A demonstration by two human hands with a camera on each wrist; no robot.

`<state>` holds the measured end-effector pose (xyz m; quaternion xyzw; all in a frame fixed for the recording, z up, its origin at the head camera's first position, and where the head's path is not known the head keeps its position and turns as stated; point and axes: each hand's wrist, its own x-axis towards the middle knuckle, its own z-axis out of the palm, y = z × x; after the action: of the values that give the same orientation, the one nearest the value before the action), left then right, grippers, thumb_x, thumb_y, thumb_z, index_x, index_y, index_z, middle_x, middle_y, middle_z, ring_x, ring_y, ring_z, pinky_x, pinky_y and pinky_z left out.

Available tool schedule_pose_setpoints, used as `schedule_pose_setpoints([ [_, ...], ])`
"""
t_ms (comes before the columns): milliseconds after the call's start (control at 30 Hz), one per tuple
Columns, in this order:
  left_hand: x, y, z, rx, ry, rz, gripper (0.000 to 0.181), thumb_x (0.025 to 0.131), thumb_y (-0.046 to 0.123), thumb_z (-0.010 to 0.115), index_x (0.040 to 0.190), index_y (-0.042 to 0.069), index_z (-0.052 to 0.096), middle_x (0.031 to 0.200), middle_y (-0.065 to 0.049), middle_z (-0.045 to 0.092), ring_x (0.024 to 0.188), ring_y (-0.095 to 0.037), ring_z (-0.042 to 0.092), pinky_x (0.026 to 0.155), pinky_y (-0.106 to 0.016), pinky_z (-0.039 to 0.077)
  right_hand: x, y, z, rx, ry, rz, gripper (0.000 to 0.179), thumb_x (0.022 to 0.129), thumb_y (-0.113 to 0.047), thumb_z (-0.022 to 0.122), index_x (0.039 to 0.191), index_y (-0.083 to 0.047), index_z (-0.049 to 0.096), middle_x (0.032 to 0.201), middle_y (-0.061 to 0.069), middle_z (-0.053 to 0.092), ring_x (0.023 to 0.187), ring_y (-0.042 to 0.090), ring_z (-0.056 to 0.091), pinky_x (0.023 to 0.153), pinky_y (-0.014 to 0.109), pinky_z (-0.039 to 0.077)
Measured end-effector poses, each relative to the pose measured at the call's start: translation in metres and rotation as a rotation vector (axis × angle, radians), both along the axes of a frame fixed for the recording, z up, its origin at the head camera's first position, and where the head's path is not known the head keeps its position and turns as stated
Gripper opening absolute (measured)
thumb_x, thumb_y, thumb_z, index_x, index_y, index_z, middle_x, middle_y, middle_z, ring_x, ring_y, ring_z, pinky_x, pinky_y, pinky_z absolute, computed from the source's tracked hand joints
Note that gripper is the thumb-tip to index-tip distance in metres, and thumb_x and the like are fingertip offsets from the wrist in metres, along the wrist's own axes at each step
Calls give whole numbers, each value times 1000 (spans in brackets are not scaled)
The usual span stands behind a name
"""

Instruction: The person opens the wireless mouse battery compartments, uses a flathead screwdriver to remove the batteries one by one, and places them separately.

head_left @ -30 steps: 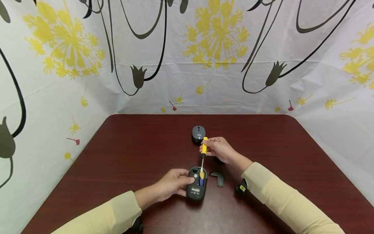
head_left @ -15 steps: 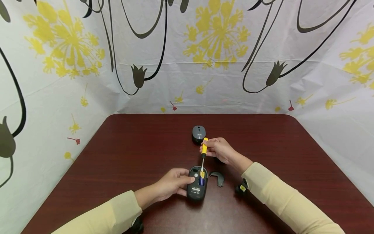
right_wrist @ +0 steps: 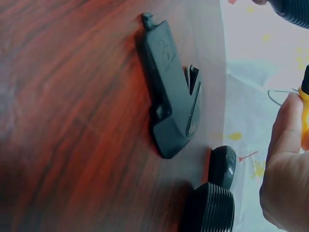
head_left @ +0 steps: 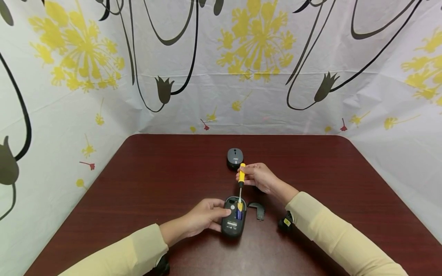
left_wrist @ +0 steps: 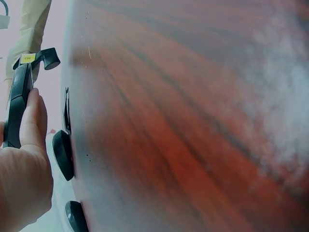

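Tilted bottom-up, a black computer mouse [head_left: 233, 228] is held in my left hand [head_left: 203, 217], the thumb lying across its underside. Its battery compartment is uncovered, and a blue and yellow battery [head_left: 239, 214] lies in it. My right hand [head_left: 259, 176] pinches the yellow handle of a screwdriver [head_left: 242, 174], whose shaft points down with the tip at the upper end of the battery. On the table just right of the mouse lies its curved black battery cover [head_left: 258, 211], seen close up in the right wrist view.
A second, grey-topped mouse [head_left: 235, 156] stands farther back on the dark red table [head_left: 172, 165]. A black ribbed object [right_wrist: 215, 208] sits on the table near it, mostly hidden behind my right hand in the head view. Patterned white sheeting [head_left: 214, 96] hangs behind the table.
The held mouse has shifted very slightly to the right, and the screwdriver has come down a little with it. Both grips stay the same.
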<state>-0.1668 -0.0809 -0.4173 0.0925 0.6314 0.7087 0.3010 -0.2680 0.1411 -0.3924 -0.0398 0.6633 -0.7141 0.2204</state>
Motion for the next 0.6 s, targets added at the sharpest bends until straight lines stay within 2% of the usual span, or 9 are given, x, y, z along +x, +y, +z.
schedule_pose_setpoints([
  [200,1,-1,0,-8,0,7,40,96,9,59,126,-15,50,107,-22,67,92,-28,68,73,-41,58,1,-1,1,-9,-8,3,37,101,-14,53,123,16,53,88,10,70,76,13,69,69,24,57],
  [367,1,-1,1,-4,2,3,39,96,9,59,125,-15,51,107,-22,67,93,-29,68,73,-41,58,1,0,5,-19,3,-1,34,102,-16,53,120,13,55,96,15,70,80,15,69,73,27,57],
  [467,1,-2,2,-7,2,5,37,95,9,60,124,-14,52,105,-22,67,92,-29,68,73,-41,58,1,2,10,-45,8,2,33,102,-16,52,120,11,55,100,17,69,84,16,69,75,27,57],
  [600,0,-3,3,-7,5,7,36,95,9,60,122,-14,53,104,-21,67,92,-29,68,73,-40,59,3,6,21,-91,7,-13,37,102,-17,52,127,11,50,98,13,69,88,17,69,78,28,56],
])
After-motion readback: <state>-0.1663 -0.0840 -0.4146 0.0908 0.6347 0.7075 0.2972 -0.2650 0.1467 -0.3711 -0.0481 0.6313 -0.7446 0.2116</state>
